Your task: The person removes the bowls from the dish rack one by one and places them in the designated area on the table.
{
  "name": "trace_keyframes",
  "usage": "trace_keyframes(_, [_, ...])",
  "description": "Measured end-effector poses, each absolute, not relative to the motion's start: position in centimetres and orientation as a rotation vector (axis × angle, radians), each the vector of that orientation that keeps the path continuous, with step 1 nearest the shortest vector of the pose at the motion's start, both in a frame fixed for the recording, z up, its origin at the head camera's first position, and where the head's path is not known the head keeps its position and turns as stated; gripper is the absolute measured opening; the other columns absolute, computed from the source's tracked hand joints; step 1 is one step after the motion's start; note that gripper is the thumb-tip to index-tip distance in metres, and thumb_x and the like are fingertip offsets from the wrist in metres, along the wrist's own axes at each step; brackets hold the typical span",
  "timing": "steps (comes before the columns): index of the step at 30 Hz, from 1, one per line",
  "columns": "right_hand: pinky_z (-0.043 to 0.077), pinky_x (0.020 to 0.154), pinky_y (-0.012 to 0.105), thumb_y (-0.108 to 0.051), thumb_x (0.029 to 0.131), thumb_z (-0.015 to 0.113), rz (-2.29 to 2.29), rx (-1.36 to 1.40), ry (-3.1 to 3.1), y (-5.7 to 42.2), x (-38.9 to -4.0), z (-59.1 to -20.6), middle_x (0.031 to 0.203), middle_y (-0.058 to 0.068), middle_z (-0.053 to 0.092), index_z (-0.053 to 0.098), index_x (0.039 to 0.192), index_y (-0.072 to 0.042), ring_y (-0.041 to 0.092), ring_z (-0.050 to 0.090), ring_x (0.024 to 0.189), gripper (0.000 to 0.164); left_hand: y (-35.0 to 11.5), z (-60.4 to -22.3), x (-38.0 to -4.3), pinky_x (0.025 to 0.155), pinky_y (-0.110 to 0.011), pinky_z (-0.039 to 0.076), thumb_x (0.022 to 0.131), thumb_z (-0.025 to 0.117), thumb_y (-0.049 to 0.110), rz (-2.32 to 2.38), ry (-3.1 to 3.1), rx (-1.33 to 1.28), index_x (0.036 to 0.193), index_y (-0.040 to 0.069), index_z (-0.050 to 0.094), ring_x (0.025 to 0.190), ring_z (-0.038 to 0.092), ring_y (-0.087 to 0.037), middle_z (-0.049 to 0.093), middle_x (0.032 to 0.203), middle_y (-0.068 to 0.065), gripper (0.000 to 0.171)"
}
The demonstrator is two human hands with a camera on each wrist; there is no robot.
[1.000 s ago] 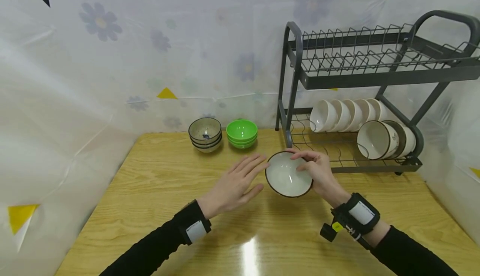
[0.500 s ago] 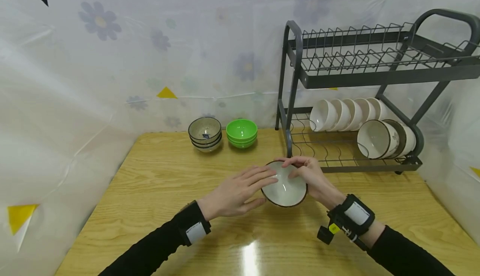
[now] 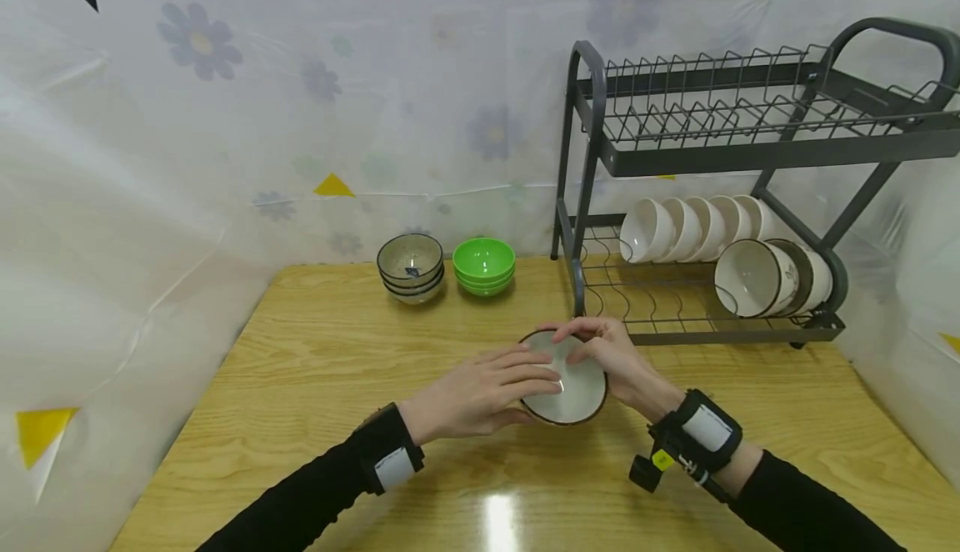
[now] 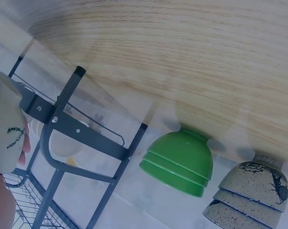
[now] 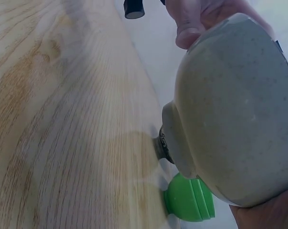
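White, dark-rimmed bowl (image 3: 579, 391), before the rack's (image 3: 742, 157) front left corner: the right hand (image 3: 611, 362) pinches its rim; the left hand (image 3: 486, 391) grips the opposite side, fingers covering part. Green bowls (image 3: 483, 260) and speckled bowls (image 3: 410, 268) stand stacked left of the rack.

Head view bright: glare on near wood-grain tabletop (image 3: 555, 510), soft shadow below dark-rimmed bowl (image 3: 581, 389). Wrist views bluish, hazy.

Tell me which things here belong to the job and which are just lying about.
Job: the held bowl, the right hand gripping it, the left hand at its rim.
Seemingly standing by: stacked green bowls, stacked speckled bowls, dish rack, racked bowls.
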State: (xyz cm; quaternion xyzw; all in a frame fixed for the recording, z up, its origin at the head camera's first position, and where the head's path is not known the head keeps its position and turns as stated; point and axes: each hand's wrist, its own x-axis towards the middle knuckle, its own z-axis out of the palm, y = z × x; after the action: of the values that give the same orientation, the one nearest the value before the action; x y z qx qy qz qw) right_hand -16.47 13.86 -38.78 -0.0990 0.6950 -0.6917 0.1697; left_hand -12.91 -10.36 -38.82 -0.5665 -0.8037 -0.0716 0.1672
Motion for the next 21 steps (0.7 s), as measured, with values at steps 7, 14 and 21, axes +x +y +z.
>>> trace_keyframes(7, [0.056, 0.090, 0.027, 0.016, 0.076, 0.058, -1.968, -0.313, 1.951, 13.59, -16.43, -38.75, 0.119, -0.002, 0.076, 0.077, 0.088, -0.015, 0.026, 0.058, 0.129, 0.038, -10.41, -38.53, -12.69, 0.124, -0.030, 0.033, 0.090, 0.075, 0.031, -0.102, -2.268, -1.625, 0.129, 0.021, 0.066, 0.128, 0.060, -0.011, 0.070, 0.129, 0.005, 0.041])
trace_keyframes(14, [0.057, 0.090, 0.030, 0.016, 0.077, 0.055, -1.957, -0.308, 1.903, 13.56, -16.54, -39.01, 0.121, -0.003, 0.075, 0.076, 0.089, -0.014, 0.026, 0.058, 0.129, 0.038, -10.55, -38.52, -12.58, 0.113, -0.026, 0.045, 0.090, 0.075, 0.034, -0.032, -2.159, -1.642, 0.110, 0.027, 0.074, 0.106, 0.067, -0.005, 0.074, 0.106, 0.012, 0.022])
trace_keyframes(21, [0.056, 0.093, 0.031, 0.015, 0.077, 0.055, -1.944, -0.297, 1.906, 13.32, -16.56, -38.96, 0.125, 0.000, 0.073, 0.076, 0.091, -0.013, 0.030, 0.054, 0.134, 0.037, -10.70, -38.62, -12.50, 0.107, -0.023, 0.048, 0.090, 0.072, 0.034, -0.024, -2.155, -1.637, 0.099, 0.028, 0.075, 0.097, 0.067, -0.002, 0.074, 0.095, 0.016, 0.011])
